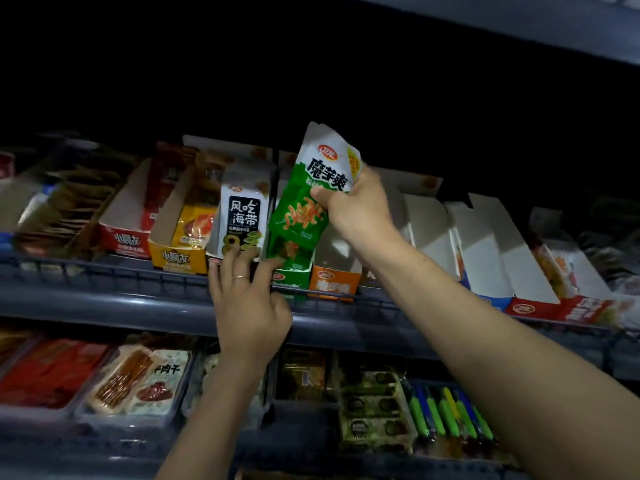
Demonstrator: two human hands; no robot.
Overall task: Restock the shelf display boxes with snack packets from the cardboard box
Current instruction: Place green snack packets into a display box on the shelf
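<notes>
Starting at the far left, a red display box and a yellow display box sit on the grey shelf, then a white seaweed packet standing in its own box. The left hand reaches up with fingers spread, tips touching that box front and the lower green packets. Right next to it, the right hand pinches a green snack packet by its upper edge, tilted, bottom end inside the green display box. An orange display box and empty-looking white boxes follow on the right.
</notes>
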